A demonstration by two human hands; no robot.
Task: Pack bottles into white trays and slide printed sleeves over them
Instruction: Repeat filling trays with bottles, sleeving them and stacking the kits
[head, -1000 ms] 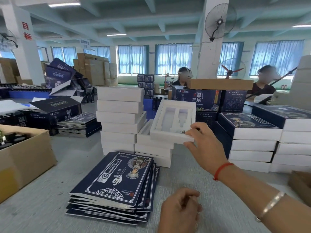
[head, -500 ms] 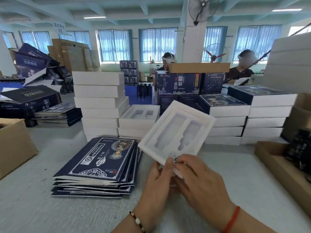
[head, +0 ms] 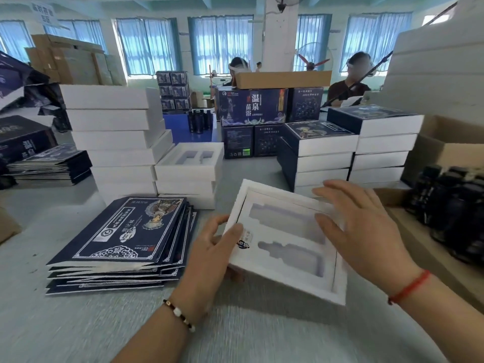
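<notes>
The left hand [head: 209, 247] is gripping the left edge of a white tray [head: 285, 242] at lower centre of the frame, thumb lying on the rim and fingers curling beneath. The right hand [head: 364, 231] is resting flat on the tray's right side, fingers straight and spread, clasping nothing. The tray is sitting tilted, its near edge meeting the grey table [head: 78, 323]; whether the far edge is lifting clear cannot be told. Its two bottle-shaped recesses are standing empty.

Left of the tray, a stack of flat printed sleeves [head: 125, 231] is lying on the table. At the right edge of the frame, dark bottles [head: 450, 208] are standing in a cardboard box [head: 445, 150].

Behind the sleeves, stacks of white trays [head: 117, 137] are rising at centre left, the lowest stack showing an open tray on top. At centre right, finished sleeved packs [head: 322, 142] are sitting stacked. Beyond them, dark printed cartons [head: 251, 106] are carrying a flat cardboard lid [head: 282, 79]. Two seated people are working at the far table before curtained windows [head: 220, 43].
</notes>
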